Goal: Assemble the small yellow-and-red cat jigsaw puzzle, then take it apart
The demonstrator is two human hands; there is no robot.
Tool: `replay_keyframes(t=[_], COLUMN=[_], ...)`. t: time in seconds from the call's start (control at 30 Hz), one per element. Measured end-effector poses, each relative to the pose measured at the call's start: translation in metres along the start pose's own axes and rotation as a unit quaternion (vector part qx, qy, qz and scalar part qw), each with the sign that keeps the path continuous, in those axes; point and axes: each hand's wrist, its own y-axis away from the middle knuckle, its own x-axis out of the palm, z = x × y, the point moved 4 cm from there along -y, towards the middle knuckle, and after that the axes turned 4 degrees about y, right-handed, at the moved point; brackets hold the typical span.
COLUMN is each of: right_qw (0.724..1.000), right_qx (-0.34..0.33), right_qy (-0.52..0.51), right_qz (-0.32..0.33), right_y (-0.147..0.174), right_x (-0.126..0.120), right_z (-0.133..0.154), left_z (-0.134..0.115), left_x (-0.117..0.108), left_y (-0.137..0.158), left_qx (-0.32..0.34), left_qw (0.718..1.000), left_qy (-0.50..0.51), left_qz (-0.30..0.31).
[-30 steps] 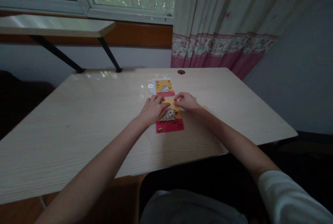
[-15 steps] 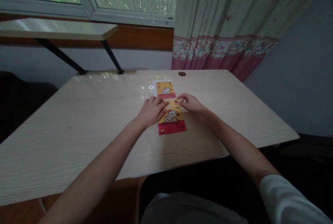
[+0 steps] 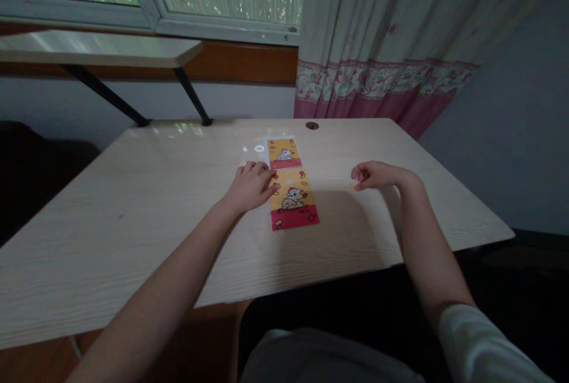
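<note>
A yellow-and-red picture panel [image 3: 293,217] with a cartoon animal lies on the table, with a small pale patch in its upper part. Touching its far edge is a smaller, white-bordered card [image 3: 284,152] with a matching picture. My left hand [image 3: 252,186] rests at the panel's upper left edge, fingers apart, the thumb and fingertips over the picture. Off to the right of the panel, my right hand [image 3: 371,175] is closed in a pinch on a small yellow piece [image 3: 352,186], just above or at the tabletop. Its exact shape is mostly hidden by the fingers.
The light wooden table [image 3: 178,217] has a round cable hole [image 3: 312,125] near its back edge. A raised shelf [image 3: 102,51] on black legs stands at the back left. Beyond are a window and a long curtain [image 3: 355,86].
My right hand has moved right, away from the panel, with a small yellow piece in its fingers. My left hand has shifted slightly left, uncovering more of the panel.
</note>
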Motion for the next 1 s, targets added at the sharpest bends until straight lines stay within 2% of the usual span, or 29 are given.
replay_keyframes(t=[0.37,0.5,0.87,1.0], right_qw=[0.999,0.999,1.000,1.000], right_qx=[-0.035,-0.029,-0.005,-0.023], right_qy=[0.009,0.030,0.019,0.010], right_qz=[0.012,0.024,-0.014,0.008], right_y=[-0.001,-0.001,-0.002,0.002], right_x=[0.005,0.006,0.005,0.003], right_z=[0.016,0.016,0.015,0.020], left_z=[-0.002,-0.002,-0.002,-0.002], left_x=[-0.001,-0.002,-0.001,-0.003], left_y=[0.000,0.000,0.000,0.001], left_qx=[-0.001,-0.004,-0.004,-0.002], left_qw=[1.000,1.000,1.000,1.000], left_qy=[0.011,0.015,0.014,0.014], left_qz=[0.002,0.003,0.006,0.002])
